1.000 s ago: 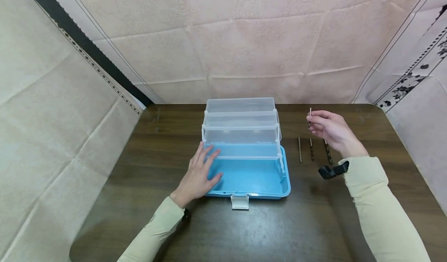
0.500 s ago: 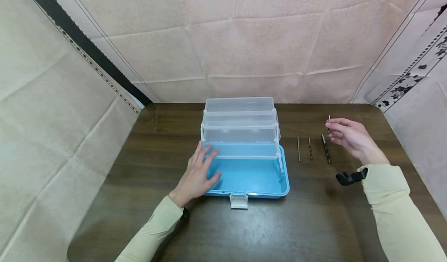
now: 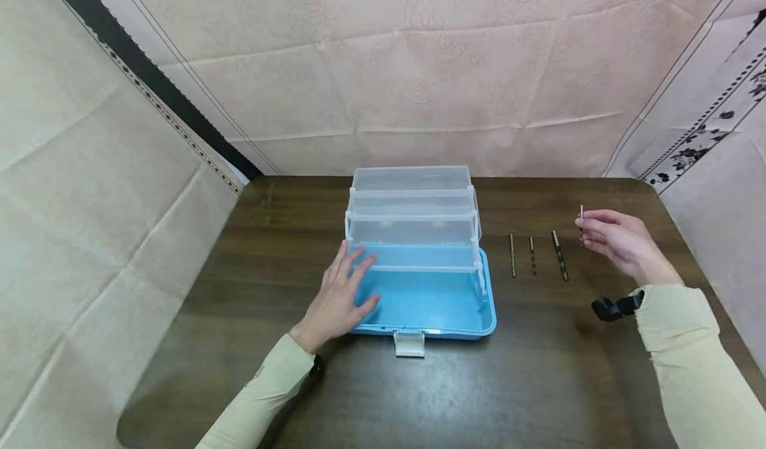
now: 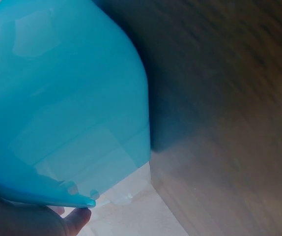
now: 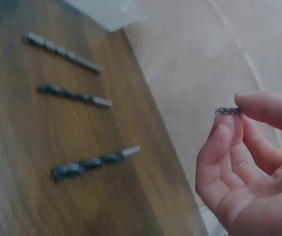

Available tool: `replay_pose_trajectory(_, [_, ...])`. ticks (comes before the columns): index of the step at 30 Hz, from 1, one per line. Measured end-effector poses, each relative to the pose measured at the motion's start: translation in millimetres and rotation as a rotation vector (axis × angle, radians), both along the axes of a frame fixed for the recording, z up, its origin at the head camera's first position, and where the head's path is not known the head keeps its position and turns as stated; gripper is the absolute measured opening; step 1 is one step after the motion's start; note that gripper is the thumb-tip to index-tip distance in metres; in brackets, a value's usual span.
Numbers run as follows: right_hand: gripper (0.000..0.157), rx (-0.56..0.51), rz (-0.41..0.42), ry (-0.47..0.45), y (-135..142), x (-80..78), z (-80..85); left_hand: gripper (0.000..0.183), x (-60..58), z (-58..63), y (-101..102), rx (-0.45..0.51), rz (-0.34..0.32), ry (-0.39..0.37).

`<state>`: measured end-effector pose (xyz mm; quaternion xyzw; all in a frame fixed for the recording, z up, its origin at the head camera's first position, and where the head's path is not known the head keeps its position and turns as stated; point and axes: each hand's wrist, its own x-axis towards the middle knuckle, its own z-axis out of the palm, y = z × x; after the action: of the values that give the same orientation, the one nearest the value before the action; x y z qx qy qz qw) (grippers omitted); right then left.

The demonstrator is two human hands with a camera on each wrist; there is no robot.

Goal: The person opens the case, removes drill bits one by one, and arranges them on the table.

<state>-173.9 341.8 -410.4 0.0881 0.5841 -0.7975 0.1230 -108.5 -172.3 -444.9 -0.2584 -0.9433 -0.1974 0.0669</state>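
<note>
My right hand (image 3: 616,239) pinches a thin drill bit (image 5: 228,111) between thumb and fingers, holding it upright above the table's right side. To its left, three more drill bits lie side by side: a thick one (image 3: 560,255), a short dark one (image 3: 532,256) and a slim one (image 3: 512,256). My left hand (image 3: 338,296), fingers spread and relaxed, rests at the left rim of a blue toolbox (image 3: 431,302). The box stands with its clear trays (image 3: 413,226) raised toward the back. In the left wrist view the blue wall (image 4: 72,98) fills much of the picture, fingertips at its rim.
A white latch (image 3: 409,344) hangs from the box's front. The dark wooden table (image 3: 479,396) ends at a cloth-covered wall (image 3: 419,90) behind the box. Patterned cloth (image 3: 688,146) also borders the right side.
My right hand has moved right with the pinched drill bit, past the thick one, which now shows fully. The left hand has stayed at the box.
</note>
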Motion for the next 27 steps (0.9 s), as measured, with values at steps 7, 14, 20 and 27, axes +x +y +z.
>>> replay_pose_trajectory(7, [0.023,0.190,-0.007,-0.005,11,1.5,-8.6,0.071,0.0,-0.2,-1,0.006,-0.003,0.001])
replay_pose_trajectory(14, [0.015,0.549,0.006,0.081,14,2.6,-17.9,0.071,0.1,-1.1,-1,0.005,-0.001,0.004])
replay_pose_trajectory(20, [0.025,0.806,-0.014,0.096,12,2.1,-25.3,0.071,-0.3,-1.5,-1,0.007,-0.002,0.008])
replay_pose_trajectory(27, [0.035,0.973,-0.027,0.078,8,2.6,-29.5,0.071,0.0,-1.7,-1,0.009,-0.001,0.012])
